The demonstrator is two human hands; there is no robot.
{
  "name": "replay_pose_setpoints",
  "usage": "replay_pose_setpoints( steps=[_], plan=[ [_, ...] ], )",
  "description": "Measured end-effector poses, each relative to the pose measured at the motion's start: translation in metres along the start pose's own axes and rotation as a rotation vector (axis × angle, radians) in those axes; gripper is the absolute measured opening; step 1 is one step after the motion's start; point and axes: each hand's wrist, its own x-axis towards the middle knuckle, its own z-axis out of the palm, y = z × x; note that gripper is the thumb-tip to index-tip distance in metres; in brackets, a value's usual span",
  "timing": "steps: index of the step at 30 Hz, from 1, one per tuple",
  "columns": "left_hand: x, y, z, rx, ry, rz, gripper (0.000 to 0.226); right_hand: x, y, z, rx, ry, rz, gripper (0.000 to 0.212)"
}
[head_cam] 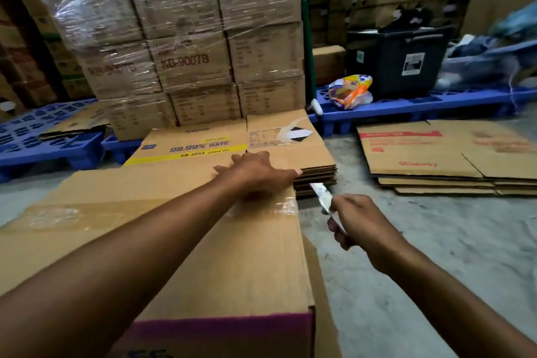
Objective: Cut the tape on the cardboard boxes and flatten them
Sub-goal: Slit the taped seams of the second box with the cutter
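On the far left we see a blue pallet [43, 136] on the floor, and just right of it a shrink-wrapped stack of cartons [186, 38]. In front of us stands the cardboard box [226, 256], its top seam under clear tape [279, 206]. Our left hand [258, 171] lies flat on the box's far right corner, fingers spread and gripping nothing. Just beyond it we spot a pile of flattened boxes [290, 151]. Moving right, our right hand [357, 221] has its grip clamped on a knife [322, 195], blade tip just beside the box's right edge near the tape. Further right, more flat cardboard [450, 154] lies on the concrete floor [436, 241], with a black bin [401, 61] behind.
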Motion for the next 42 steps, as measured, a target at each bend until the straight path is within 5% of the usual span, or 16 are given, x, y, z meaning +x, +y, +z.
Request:
replay_pose_setpoints(
  steps=[5, 9, 17, 28, 42],
  plan=[
    [0.021, 0.002, 0.012, -0.123, 0.013, -0.057, 0.108, 0.008, 0.005, -0.008, -0.060, -0.089, -0.074, 0.032],
    [0.022, 0.000, 0.015, -0.263, 0.051, -0.047, 0.082, 0.012, 0.007, -0.009, -0.071, -0.120, -0.099, 0.033],
    [0.019, 0.002, 0.019, -0.360, 0.079, -0.046, 0.093, 0.014, 0.001, -0.009, -0.209, -0.128, -0.218, 0.034],
    [0.014, 0.002, 0.021, -0.350, 0.165, 0.008, 0.073, 0.001, -0.021, -0.018, -0.474, -0.296, -0.242, 0.031],
    [-0.013, -0.001, 0.061, -0.189, 0.199, 0.082, 0.064, -0.036, 0.011, -0.015, -0.497, -0.402, -0.126, 0.033]
  ],
)
